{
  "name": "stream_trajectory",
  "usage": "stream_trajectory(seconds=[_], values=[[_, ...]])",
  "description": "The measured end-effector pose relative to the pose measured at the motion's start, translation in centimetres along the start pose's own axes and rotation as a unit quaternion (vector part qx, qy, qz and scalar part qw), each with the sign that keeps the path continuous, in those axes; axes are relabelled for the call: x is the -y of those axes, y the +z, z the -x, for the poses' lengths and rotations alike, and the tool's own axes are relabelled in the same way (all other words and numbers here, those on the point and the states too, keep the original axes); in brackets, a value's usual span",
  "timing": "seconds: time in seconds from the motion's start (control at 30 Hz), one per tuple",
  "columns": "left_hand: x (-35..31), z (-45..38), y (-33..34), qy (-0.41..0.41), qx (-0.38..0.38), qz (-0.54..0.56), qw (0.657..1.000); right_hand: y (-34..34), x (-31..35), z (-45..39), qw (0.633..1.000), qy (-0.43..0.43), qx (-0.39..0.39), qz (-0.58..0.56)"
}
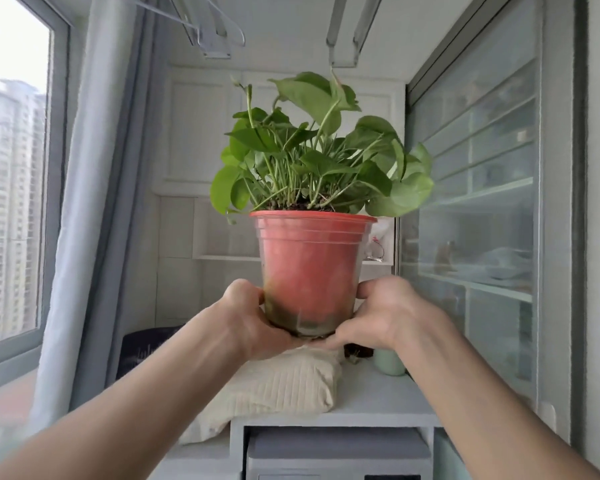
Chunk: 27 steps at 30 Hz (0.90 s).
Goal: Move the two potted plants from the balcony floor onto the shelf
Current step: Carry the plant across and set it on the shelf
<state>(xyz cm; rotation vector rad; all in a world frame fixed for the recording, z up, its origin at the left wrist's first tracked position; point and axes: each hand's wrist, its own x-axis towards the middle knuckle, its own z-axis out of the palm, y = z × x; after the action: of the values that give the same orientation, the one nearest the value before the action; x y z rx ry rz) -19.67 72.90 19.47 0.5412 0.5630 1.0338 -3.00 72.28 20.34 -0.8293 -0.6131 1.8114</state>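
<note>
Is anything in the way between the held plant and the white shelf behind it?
Nothing visible blocks it. Both hands, left hand and right hand, hold the potted plant in open air before the shelf; its hidden part can't be judged.

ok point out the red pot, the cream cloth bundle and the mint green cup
red pot (310,265), head view, middle of its front wall
cream cloth bundle (284,382), head view, ribbed top face
mint green cup (390,363), head view, its visible side

Both arms outstretched; left hand (253,317) and right hand (381,313) cupped inward, fingers curled, gripping.
</note>
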Motion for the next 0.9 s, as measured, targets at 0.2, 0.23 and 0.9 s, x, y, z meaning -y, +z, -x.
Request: stream_trajectory(seconds=[0.2, 0.23, 0.9], values=[[-2.7, -7.6, 1.3, 0.029, -0.018, -0.012, 0.999, -1.1, 5.3, -7.4, 1.0, 0.016, 0.024, -0.013], [-3.1, -8.9, 1.4, 0.035, -0.023, -0.012, 0.999, -1.4, 6.1, -8.6, 0.999, 0.018, 0.026, -0.016], [-11.8, -25.4, -2.5, -0.026, 0.012, 0.014, 0.999, -0.7, 11.3, -25.1, 0.999, 0.008, 0.032, -0.036]])
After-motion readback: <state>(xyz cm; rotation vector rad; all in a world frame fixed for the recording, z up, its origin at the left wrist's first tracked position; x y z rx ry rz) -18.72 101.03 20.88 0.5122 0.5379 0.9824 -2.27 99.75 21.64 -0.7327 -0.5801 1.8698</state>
